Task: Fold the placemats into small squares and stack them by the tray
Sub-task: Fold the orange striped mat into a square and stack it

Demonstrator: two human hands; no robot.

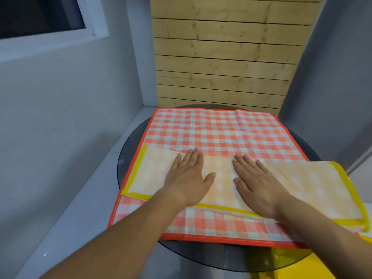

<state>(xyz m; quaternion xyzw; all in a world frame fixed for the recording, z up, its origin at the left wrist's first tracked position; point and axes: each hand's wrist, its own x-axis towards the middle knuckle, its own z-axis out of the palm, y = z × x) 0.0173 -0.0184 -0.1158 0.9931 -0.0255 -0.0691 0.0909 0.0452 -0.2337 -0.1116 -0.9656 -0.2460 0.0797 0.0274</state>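
A yellow checked placemat [314, 184] with a yellow border lies folded into a long strip across the near half of a red checked placemat [217, 131]. The red one is spread flat over a round dark glass table [128, 150]. My left hand [188, 178] presses flat on the yellow strip left of its middle, fingers straight. My right hand [256, 181] lies flat on it just to the right, fingers straight too. The strip's right end hangs past the red mat's edge.
A wooden slatted panel [225, 57] stands behind the table. A grey wall and a white ledge [80, 198] run along the left. Something glossy yellow [289, 266] shows below the table's near right edge.
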